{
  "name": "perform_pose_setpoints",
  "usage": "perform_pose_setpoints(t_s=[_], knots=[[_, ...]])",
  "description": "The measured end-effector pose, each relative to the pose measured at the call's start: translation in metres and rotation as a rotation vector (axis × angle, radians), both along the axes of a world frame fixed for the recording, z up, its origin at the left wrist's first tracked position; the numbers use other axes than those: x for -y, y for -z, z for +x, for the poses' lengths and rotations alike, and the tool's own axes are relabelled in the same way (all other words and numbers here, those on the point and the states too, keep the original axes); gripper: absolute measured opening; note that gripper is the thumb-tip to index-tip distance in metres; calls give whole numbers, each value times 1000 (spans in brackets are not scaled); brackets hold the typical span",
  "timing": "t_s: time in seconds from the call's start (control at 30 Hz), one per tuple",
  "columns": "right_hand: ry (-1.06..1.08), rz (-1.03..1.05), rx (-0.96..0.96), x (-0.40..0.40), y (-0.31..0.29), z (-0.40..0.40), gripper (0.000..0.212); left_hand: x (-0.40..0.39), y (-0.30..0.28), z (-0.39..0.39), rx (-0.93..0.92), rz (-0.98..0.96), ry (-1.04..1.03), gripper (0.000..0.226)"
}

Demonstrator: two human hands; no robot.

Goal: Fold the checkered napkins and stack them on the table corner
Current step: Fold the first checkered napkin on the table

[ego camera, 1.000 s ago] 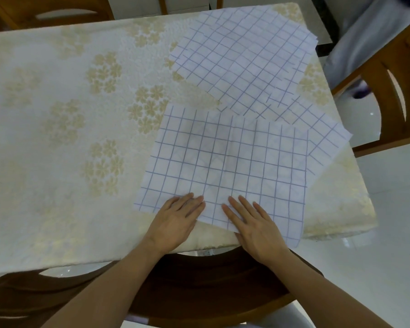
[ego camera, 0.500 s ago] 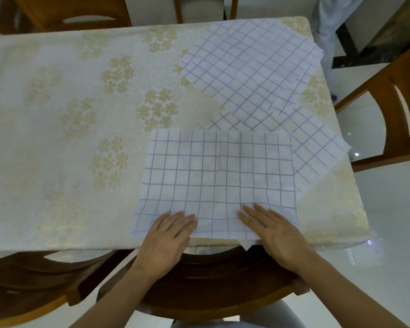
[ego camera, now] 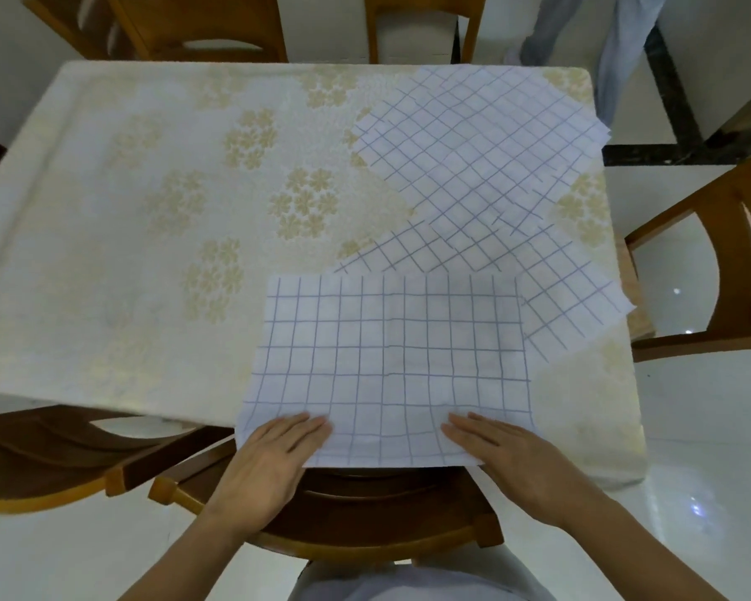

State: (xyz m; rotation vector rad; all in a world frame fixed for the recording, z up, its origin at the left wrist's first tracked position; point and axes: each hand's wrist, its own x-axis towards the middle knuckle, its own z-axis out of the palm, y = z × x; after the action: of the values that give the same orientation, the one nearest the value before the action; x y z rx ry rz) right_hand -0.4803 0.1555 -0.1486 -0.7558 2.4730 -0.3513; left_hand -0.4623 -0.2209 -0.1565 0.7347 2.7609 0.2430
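Note:
A white napkin with a blue grid (ego camera: 391, 362) lies flat on the table (ego camera: 148, 253), square to me, its near edge hanging over the table's front edge. My left hand (ego camera: 274, 457) lies flat on its near left corner. My right hand (ego camera: 508, 457) lies flat on its near right corner, fingers straight. Beyond it, several more checkered napkins (ego camera: 478, 158) lie spread and overlapping, turned at an angle, reaching toward the far right corner.
The table wears a cream cloth with gold flowers; its left half is bare cloth. Wooden chairs stand at the far side (ego camera: 200, 32), the right (ego camera: 712, 262), near left (ego camera: 61, 453) and under my arms (ego camera: 365, 514). A person's legs (ego camera: 616, 45) stand beyond the far right corner.
The near napkin has slid toward me and squared up with the table edge. Both hands moved apart, out to its near corners.

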Motion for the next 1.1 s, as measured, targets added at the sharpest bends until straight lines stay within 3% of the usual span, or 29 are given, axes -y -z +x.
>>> perform_pose_setpoints(t_s=[0.07,0.17,0.43,0.7,0.83,0.97,1.1], knots=[[0,2,51,-6,-11,-4,65,-2,-5,6,11,6,-32,76],[36,-4,44,-5,-23,-21,64,-4,-16,-4,-77,15,-54,44],[78,46,-59,-2,-33,-114,53,-8,-17,-122,-209,-30,-58,48],[151,151,-33,9,3,-208,52,-5,20,-220,-168,-66,-33,43],[221,152,-83,5,37,-228,75,-4,43,-245,-168,-5,-69,45],[328,174,-148,11,47,-235,59,-9,43,-256,-199,23,-181,46],[419,137,-275,19,42,-219,58,-17,30,-242,-230,78,-291,50]])
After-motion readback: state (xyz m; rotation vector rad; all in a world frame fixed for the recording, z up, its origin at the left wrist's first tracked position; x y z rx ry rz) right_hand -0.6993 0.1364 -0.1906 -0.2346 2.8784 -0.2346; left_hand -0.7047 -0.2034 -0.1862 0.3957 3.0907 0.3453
